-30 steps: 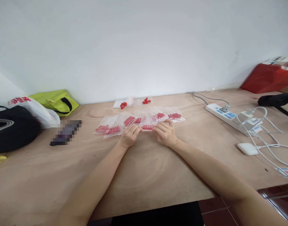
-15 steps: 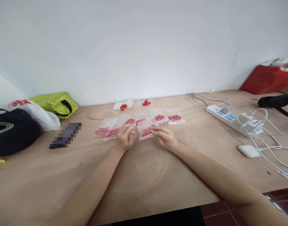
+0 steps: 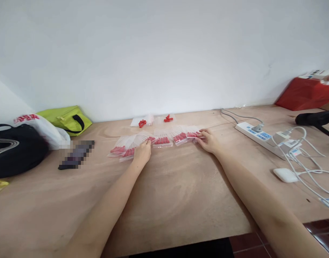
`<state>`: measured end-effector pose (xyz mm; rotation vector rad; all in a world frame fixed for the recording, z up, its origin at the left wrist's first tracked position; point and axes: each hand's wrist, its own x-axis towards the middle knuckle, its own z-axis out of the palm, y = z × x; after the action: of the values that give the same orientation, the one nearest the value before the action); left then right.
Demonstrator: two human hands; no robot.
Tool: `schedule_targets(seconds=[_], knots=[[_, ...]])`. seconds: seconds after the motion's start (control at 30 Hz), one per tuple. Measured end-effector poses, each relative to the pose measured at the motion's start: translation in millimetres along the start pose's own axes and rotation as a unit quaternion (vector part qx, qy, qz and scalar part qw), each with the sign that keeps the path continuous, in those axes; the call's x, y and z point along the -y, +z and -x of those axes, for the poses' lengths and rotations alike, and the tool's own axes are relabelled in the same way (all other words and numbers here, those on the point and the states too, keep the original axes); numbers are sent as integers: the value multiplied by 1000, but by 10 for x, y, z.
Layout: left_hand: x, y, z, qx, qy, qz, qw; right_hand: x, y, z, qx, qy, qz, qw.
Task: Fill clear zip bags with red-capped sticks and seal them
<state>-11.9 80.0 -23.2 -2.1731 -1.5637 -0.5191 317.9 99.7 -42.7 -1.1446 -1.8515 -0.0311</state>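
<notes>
Several small clear zip bags with red rod-like pieces lie overlapping in a row on the wooden table. My right hand [image 3: 209,142] is closed at the right end of the row, its thumb and fingers on the edge of a zip bag [image 3: 191,135]. At the left part of the row, my left hand [image 3: 143,151] has its fingers drawn together at the corner of another zip bag [image 3: 151,138]. Between the hands a zip bag [image 3: 162,141] lies flat, touched by neither. Further left, a zip bag [image 3: 128,153] is partly covered by its neighbour.
Loose red pieces [image 3: 168,118] and more red pieces [image 3: 142,123] rest on bags near the wall. To the right are a power strip [image 3: 257,134], cables and a white charger [image 3: 285,175]. On the left lie a pixelated dark object [image 3: 76,154], a black bag [image 3: 19,152] and a green bag [image 3: 64,120].
My right hand has moved right and away with the zip bag, from the middle to the row's right end. My left hand has shifted slightly, its fingers now at a bag's corner.
</notes>
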Motion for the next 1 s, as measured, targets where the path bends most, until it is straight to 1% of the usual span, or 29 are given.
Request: schedule_targets(seconds=[0.1,0.17,0.2,0.23,0.3,0.37,0.4,0.43,0.47,0.53,0.6,0.63,0.73,0.87,0.93,1.0], knots=[[-13,-68,33,-16,-15,-7,1000,90,-44,49,-47,25,89,995],[-64,-123,97,-56,-8,5,998,204,-54,84,-66,14,99,993],[-104,-156,144,-80,7,19,997,280,-53,107,-63,-5,89,994],[-153,-196,200,-102,31,39,994,369,-50,137,-45,-33,70,996],[-267,-292,326,-119,92,85,985,573,-45,211,17,-102,15,995],[-383,-400,445,-107,147,137,974,785,-49,294,98,-162,-25,981],[-435,-454,494,-99,165,160,968,879,-56,333,130,-185,-32,974],[-481,-503,533,-91,186,182,961,960,-65,366,148,-203,-33,967],[-520,-547,564,-83,207,200,954,1023,-76,393,159,-218,-32,962],[-577,-615,603,-70,253,231,937,1097,-100,429,162,-249,-21,955],[-612,-653,622,-58,290,253,921,1115,-123,448,156,-284,-12,946],[-623,-661,624,-52,298,260,917,1113,-133,456,153,-300,-10,942],[-636,-635,599,-41,278,267,922,1109,-157,477,150,-324,-6,934],[-645,-495,480,-40,231,248,940,1132,-126,481,136,-331,19,934],[-658,-412,406,-33,200,241,949,1121,-78,456,115,-313,33,942],[-670,-349,348,-21,162,247,955,1083,-25,416,96,-275,44,956]])
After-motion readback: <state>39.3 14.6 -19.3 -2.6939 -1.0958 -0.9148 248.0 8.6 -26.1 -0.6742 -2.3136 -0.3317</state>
